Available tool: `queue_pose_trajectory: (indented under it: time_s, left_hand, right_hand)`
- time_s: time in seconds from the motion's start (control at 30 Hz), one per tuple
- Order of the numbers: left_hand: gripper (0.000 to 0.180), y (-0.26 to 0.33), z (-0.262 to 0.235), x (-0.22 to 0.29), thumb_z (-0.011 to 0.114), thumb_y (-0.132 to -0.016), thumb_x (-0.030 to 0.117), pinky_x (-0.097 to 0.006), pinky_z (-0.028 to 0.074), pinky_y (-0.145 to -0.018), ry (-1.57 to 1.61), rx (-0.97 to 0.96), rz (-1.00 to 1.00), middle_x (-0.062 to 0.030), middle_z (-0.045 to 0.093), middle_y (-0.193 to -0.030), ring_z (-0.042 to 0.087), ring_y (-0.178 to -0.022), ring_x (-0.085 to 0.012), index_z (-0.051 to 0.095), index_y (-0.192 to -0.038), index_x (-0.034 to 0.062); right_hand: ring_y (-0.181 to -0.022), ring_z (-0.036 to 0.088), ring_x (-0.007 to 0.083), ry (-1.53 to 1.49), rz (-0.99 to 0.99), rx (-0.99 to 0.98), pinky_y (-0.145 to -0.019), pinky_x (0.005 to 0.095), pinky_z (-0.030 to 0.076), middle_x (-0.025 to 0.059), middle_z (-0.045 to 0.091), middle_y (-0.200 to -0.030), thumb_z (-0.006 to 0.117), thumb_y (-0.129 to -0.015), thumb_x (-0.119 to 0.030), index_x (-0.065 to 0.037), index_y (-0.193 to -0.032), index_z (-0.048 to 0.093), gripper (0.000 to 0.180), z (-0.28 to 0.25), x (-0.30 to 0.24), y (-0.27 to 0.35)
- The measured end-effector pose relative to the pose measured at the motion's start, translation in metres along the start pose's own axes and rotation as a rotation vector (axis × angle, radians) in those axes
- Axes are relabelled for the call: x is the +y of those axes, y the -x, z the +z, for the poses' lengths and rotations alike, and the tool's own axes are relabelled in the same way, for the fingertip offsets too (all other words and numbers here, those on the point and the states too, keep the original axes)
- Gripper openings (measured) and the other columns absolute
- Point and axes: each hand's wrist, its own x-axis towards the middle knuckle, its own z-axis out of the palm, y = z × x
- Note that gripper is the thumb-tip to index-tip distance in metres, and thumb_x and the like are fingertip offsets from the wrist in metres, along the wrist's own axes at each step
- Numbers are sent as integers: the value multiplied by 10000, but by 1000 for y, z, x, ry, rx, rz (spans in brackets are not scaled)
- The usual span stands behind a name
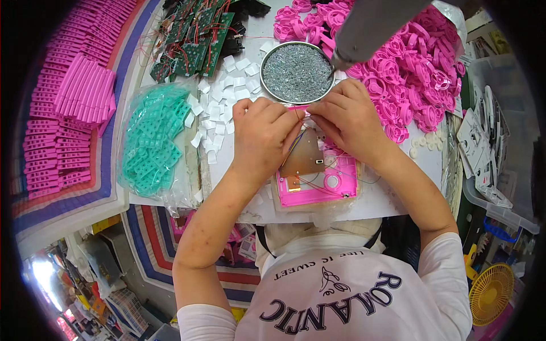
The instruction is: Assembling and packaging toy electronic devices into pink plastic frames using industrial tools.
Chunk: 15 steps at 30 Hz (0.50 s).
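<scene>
A pink plastic casing (pixel 348 183) lies in front of me on the table, with a brown circuit board (pixel 304 153) and thin coloured wires in it. At the casing's far end, my left hand (pixel 263 133) is closed, thumb and fingers pinched beside the wires. Close by on the right, my right hand (pixel 350 116) is also closed, its fingertips almost meeting the left ones. What either pinch holds is too small and covered to make out. Just beyond my fingers stands a round metal dish (pixel 298 71) full of small screws.
A grey tool arm (pixel 369 28) hangs over the dish. Pink ring-shaped parts (pixel 398 74) are heaped right. White pads (pixel 219 108), bagged teal parts (pixel 153 142) and green circuit boards (pixel 199 40) lie left. Pink strips (pixel 85 91) fill the far left. A clear bin (pixel 503 199) stands right.
</scene>
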Motion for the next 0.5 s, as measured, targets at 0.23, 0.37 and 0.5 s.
queue_pose_trajectory:
  time_s: [0.23,0.37,0.5]
  left_hand:
    - [168,7,3,-1,790,-825,186,-395,360,-857,71,23,-46,22,671,-857,592,-832,-187,743,-983,150]
    - [171,4,-3,0,775,-828,136,-388,355,-860,117,14,-56,15,680,-873,599,-847,-186,740,-995,140]
    - [192,6,-16,-1,757,-826,86,-380,351,-862,132,26,-17,4,686,-879,604,-842,-190,735,-1013,125]
  right_hand:
    - [-917,586,268,-43,72,61,-859,421,444,20,672,-895,751,-785,-163,-112,-944,718,170,6,-12,-8]
    - [-924,587,267,-97,86,42,-864,418,440,25,668,-891,745,-790,-162,-110,-925,721,147,8,-7,-10]
    - [-925,589,265,-305,107,55,-857,416,443,27,669,-867,732,-808,-154,-114,-927,724,126,9,-3,-11]
